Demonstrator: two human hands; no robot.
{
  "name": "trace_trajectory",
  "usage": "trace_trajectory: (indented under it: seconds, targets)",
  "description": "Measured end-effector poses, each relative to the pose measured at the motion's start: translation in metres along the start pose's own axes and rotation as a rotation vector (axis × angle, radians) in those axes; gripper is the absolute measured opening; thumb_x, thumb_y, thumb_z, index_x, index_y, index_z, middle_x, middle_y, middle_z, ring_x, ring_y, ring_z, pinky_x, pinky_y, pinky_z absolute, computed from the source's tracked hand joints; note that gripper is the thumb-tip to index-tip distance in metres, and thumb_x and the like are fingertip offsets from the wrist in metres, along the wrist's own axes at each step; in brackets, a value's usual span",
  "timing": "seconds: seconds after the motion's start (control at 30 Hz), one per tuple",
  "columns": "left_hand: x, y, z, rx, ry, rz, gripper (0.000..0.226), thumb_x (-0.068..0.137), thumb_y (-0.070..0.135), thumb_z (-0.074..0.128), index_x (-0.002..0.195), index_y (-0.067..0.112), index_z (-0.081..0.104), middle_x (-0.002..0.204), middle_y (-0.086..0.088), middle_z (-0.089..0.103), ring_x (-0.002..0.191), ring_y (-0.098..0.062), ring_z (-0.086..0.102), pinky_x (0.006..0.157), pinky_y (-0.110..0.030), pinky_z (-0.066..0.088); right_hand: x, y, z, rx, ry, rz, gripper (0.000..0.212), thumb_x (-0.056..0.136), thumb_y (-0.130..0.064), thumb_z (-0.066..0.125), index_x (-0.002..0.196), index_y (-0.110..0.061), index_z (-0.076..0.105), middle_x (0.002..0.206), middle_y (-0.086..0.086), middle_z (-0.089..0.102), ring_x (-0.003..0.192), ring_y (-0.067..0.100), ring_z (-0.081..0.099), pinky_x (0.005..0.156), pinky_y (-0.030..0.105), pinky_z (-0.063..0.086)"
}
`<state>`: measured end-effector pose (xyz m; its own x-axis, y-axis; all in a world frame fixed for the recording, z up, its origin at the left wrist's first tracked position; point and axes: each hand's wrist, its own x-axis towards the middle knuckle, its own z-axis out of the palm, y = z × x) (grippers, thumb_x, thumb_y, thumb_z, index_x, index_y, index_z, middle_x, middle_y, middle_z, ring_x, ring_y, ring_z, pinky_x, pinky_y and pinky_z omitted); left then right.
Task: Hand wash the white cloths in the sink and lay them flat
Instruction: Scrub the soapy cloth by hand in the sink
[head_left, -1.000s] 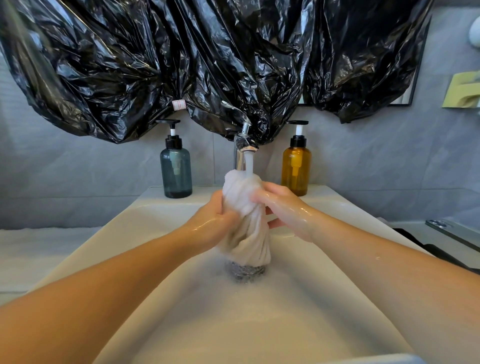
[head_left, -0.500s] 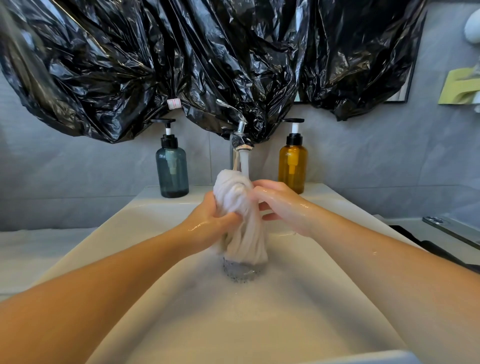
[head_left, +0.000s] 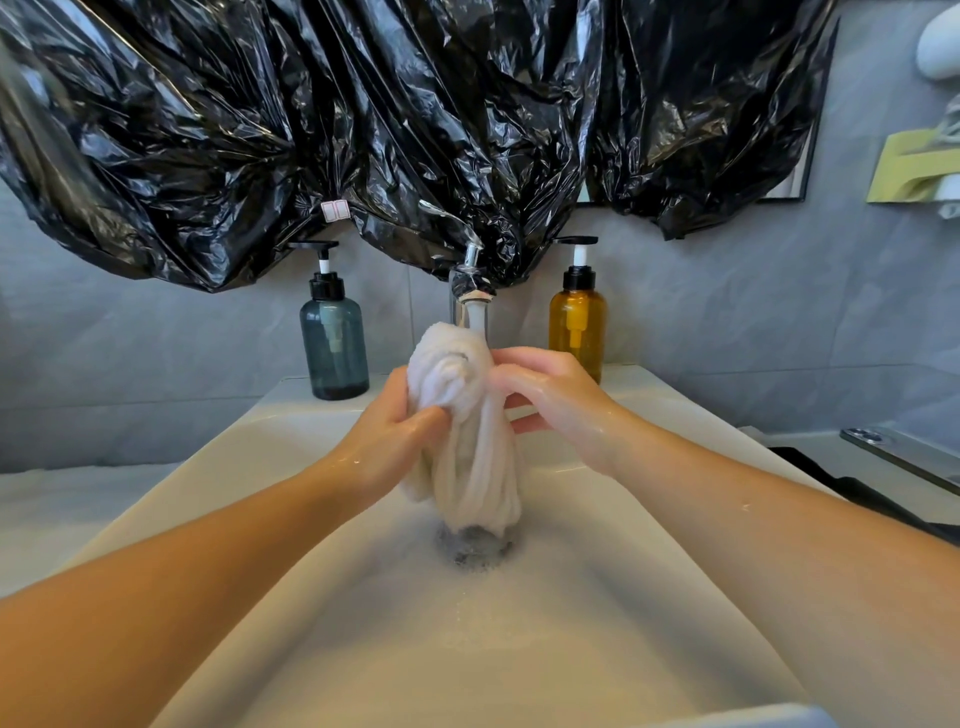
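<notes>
We hold a bunched white cloth (head_left: 478, 467) under the running tap (head_left: 470, 296).
Our left grip (head_left: 395, 441) and right grip (head_left: 561, 400) both clasp its upper half; its lower end hangs just over the drain (head_left: 475, 553) in the sink (head_left: 519, 660).

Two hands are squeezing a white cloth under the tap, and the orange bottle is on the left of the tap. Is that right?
Not quite. In the head view the orange bottle stands right of the tap; the blue-green bottle is the one on its left. The rest holds: the left hand and the right hand both grip the white cloth under the tap.
</notes>
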<state>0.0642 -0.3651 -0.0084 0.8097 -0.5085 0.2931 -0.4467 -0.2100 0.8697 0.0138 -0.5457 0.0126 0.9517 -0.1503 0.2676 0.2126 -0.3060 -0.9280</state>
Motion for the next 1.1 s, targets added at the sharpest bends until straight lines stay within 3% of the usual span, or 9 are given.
trace_trajectory:
  seconds: [0.17,0.27,0.4,0.47,0.53,0.63,0.8,0.97,1.1]
  targets:
    - [-0.003,0.001,0.000,-0.046,-0.022,-0.059,0.059,0.072,0.034,0.047,0.131,0.033,0.041,0.127,0.007,0.057,0.117,-0.014,0.056,0.095,-0.035,0.049,0.003,0.004,0.008,0.056,-0.138,0.184,0.042,0.100,-0.046,0.054,0.138,-0.028,0.055,0.129,-0.003,0.064,0.120,0.021,0.059,0.106,0.045,0.046]
    - [-0.004,-0.002,0.004,-0.022,-0.115,-0.106,0.067,0.074,0.033,0.052,0.140,0.037,0.040,0.132,0.007,0.059,0.122,-0.018,0.057,0.104,-0.047,0.047,0.004,0.007,0.010,0.046,-0.160,0.268,0.040,0.101,-0.039,0.049,0.140,-0.027,0.050,0.126,0.003,0.062,0.117,0.026,0.059,0.106,0.048,0.046]
    - [-0.003,0.000,0.010,-0.006,-0.094,-0.087,0.049,0.094,0.017,0.048,0.139,0.034,0.037,0.129,0.008,0.058,0.116,-0.012,0.057,0.091,-0.030,0.050,0.006,0.006,0.009,-0.020,-0.107,0.277,0.043,0.100,-0.041,0.039,0.139,-0.024,0.046,0.124,0.009,0.062,0.111,0.030,0.060,0.098,0.048,0.051]
    - [-0.005,0.000,0.011,0.023,-0.097,-0.061,0.056,0.087,0.025,0.051,0.141,0.034,0.036,0.131,0.011,0.056,0.120,-0.011,0.055,0.097,-0.031,0.049,0.005,0.004,0.009,-0.003,-0.101,0.247,0.037,0.101,-0.040,0.040,0.133,-0.024,0.047,0.119,0.010,0.061,0.107,0.030,0.059,0.096,0.049,0.051]
    - [-0.008,0.001,0.012,0.044,-0.093,-0.019,0.069,0.077,0.027,0.051,0.143,0.033,0.036,0.133,0.011,0.056,0.122,-0.008,0.054,0.104,-0.037,0.047,0.003,0.000,0.006,0.017,-0.077,0.202,0.031,0.088,-0.036,0.049,0.116,-0.024,0.052,0.108,0.009,0.058,0.097,0.029,0.056,0.090,0.047,0.050]
    - [-0.010,0.002,0.015,0.030,-0.075,0.057,0.066,0.080,0.021,0.055,0.141,0.035,0.035,0.127,0.016,0.058,0.113,0.005,0.057,0.093,-0.020,0.049,-0.003,-0.006,0.005,0.070,-0.049,0.140,0.034,0.063,-0.024,0.045,0.096,-0.022,0.050,0.095,0.009,0.050,0.089,0.026,0.049,0.082,0.041,0.041]
    - [-0.006,0.005,0.013,0.032,-0.011,0.132,0.056,0.096,0.003,0.050,0.140,0.034,0.036,0.119,0.022,0.057,0.103,0.014,0.057,0.080,-0.008,0.049,-0.003,-0.008,0.008,0.148,-0.020,0.076,0.022,0.079,-0.015,0.044,0.098,-0.022,0.052,0.095,0.009,0.052,0.090,0.025,0.050,0.082,0.039,0.039]
    - [-0.005,-0.001,0.013,-0.018,0.011,0.097,0.051,0.097,0.002,0.045,0.140,0.030,0.045,0.123,0.016,0.062,0.111,0.002,0.059,0.092,-0.023,0.051,0.001,0.003,0.015,0.115,-0.038,0.095,0.023,0.101,-0.024,0.042,0.122,-0.027,0.050,0.114,0.005,0.060,0.105,0.021,0.057,0.090,0.037,0.047]
    - [-0.010,0.001,0.012,-0.094,0.065,0.007,0.041,0.099,0.008,0.050,0.135,0.026,0.046,0.113,0.014,0.063,0.093,0.007,0.063,0.071,-0.013,0.053,-0.003,0.003,0.020,0.167,-0.043,0.134,0.038,0.104,-0.036,0.047,0.141,-0.030,0.043,0.137,0.002,0.055,0.126,0.020,0.053,0.111,0.042,0.042]
